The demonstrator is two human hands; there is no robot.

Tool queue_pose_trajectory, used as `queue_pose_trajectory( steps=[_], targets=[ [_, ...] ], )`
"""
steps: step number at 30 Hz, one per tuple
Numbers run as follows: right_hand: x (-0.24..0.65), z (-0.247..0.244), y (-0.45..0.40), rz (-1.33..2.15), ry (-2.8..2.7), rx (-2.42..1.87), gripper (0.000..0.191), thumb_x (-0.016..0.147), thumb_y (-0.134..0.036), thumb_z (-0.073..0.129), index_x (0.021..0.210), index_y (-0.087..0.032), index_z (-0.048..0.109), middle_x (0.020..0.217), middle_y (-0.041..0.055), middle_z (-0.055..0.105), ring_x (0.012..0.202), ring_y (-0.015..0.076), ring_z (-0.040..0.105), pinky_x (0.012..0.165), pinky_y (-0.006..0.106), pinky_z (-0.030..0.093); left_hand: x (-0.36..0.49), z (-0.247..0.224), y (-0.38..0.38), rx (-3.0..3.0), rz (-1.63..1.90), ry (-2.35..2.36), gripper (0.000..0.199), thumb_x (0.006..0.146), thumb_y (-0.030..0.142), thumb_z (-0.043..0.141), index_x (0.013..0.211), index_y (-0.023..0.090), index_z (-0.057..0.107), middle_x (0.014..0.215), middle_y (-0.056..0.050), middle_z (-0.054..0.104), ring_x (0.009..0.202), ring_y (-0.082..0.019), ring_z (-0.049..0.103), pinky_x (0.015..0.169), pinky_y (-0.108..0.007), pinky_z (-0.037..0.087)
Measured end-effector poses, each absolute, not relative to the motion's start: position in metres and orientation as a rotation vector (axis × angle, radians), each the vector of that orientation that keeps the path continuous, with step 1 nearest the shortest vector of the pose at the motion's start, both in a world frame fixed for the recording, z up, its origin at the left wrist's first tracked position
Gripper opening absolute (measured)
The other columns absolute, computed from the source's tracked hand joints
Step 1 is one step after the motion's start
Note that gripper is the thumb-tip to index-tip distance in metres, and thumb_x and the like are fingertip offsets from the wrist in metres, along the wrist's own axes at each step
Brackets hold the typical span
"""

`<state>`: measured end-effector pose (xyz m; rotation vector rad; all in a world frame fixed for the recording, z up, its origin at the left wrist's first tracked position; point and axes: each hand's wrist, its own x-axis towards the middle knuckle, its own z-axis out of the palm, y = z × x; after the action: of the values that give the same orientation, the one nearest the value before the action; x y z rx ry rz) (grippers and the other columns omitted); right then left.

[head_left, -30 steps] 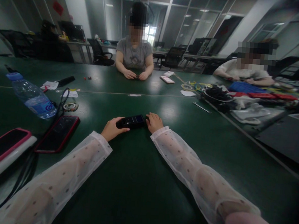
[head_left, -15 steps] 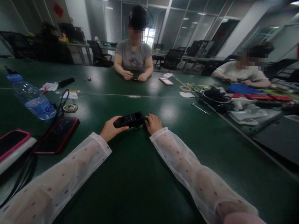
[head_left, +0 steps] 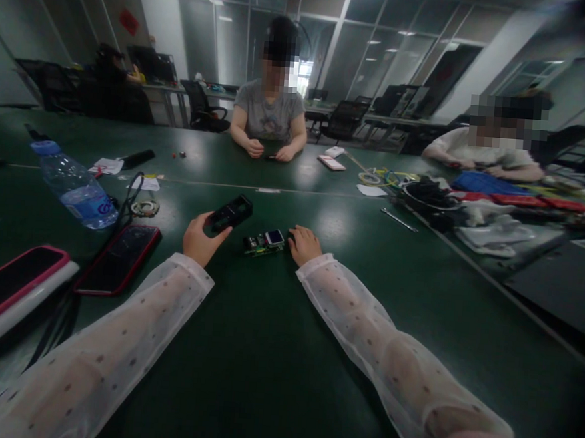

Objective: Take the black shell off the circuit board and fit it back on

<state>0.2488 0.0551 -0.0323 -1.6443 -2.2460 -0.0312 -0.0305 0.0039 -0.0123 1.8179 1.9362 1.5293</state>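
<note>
I see the circuit board [head_left: 263, 242] lying between the hands, its long axis running crosswise, screen end angled slightly away. The right hand [head_left: 305, 245] is nearer, just beside that end, open with fingers loosely bent. To the board's left, the left hand [head_left: 199, 242] grips a black casing [head_left: 227, 214], slanted more steeply. On my view of the green tabletop [head_left: 274, 344], a bottle [head_left: 76, 194] leans left, a wrench [head_left: 398, 220] lies right; a person [head_left: 270, 114] sits opposite.
</note>
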Motion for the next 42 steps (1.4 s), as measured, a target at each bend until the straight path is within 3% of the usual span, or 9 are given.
queue_pose_trajectory(
  steps=[14,42],
  targets=[
    [0.248,-0.031,0.053,-0.026,-2.236,-1.658,0.033,0.090,-0.024,0.043,0.120,-0.015,0.053,0.132,0.0136,0.051,0.125,0.0271,0.042,0.098,0.044,0.040,-0.043,-0.020,0.013,1.746,0.924,2.203,0.061,0.069,0.058,0.065,0.115,0.019,0.056,0.106,-0.013,0.062,0.111,-0.032,0.052,0.087,-0.044,0.043],
    [0.247,-0.028,0.052,-0.009,-2.237,-1.662,0.033,0.090,-0.023,0.043,0.121,-0.014,0.053,0.133,0.0140,0.051,0.125,0.0271,0.042,0.098,0.045,0.039,-0.048,-0.026,0.019,1.796,0.975,2.125,0.059,0.066,0.055,0.070,0.111,0.020,0.058,0.105,-0.015,0.064,0.101,-0.034,0.058,0.085,-0.049,0.043]
  ],
)
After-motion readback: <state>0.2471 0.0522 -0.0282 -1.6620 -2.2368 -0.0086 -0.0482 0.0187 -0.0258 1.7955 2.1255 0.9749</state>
